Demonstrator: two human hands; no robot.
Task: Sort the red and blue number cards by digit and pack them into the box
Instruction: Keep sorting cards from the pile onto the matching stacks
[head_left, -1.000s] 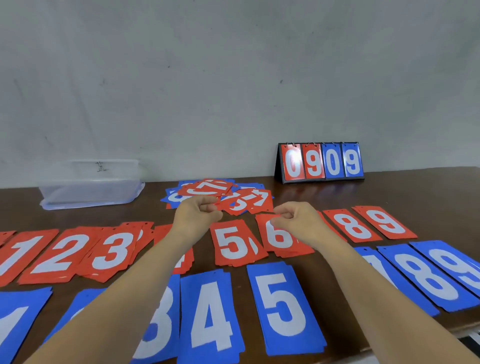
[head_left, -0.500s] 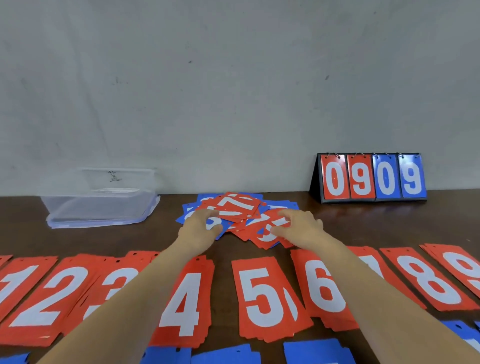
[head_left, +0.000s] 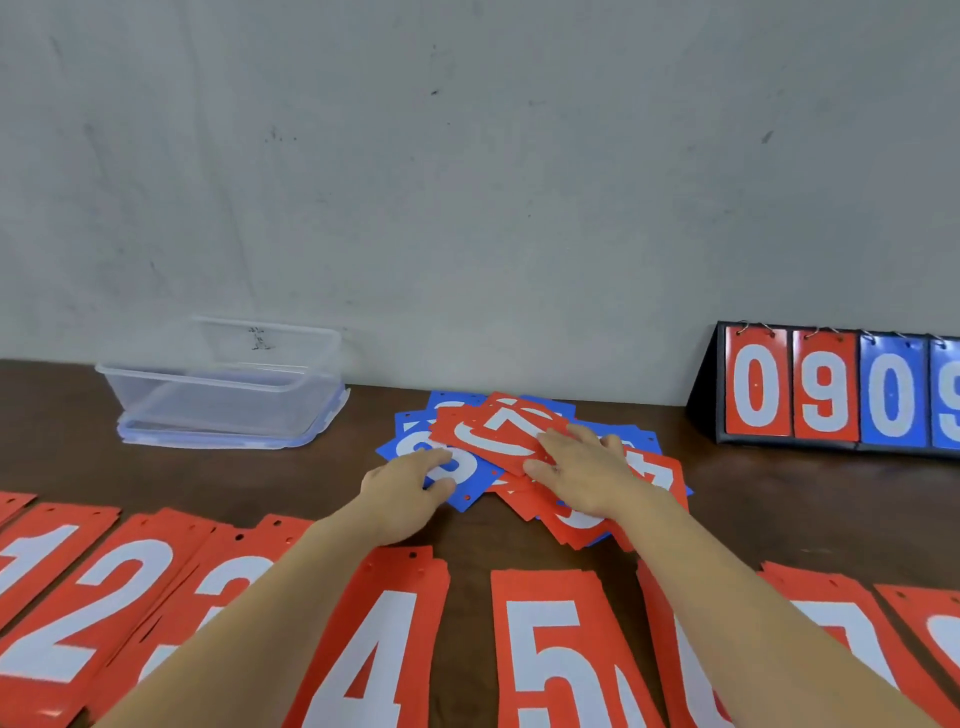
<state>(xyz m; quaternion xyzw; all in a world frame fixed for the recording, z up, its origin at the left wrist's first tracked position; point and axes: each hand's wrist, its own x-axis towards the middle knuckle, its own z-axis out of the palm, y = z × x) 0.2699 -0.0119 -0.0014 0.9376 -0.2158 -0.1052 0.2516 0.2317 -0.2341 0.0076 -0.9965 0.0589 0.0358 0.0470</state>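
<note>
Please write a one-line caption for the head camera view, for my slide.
Left hand and right hand rest on the unsorted card pile, beyond the sorted red stacks.

We see a table (head_left: 779, 512) of dark brown wood, smooth with a faint sheen. The box (head_left: 208, 376) at far left is clear, glossy plastic. The cards (head_left: 374, 649) look like thin, smooth plastic sheet with a slight gloss. The scoreboard (head_left: 826, 389) at far right has small metal rings (head_left: 753, 328). The wall (head_left: 467, 182) is grey, matt and scuffed.
</note>
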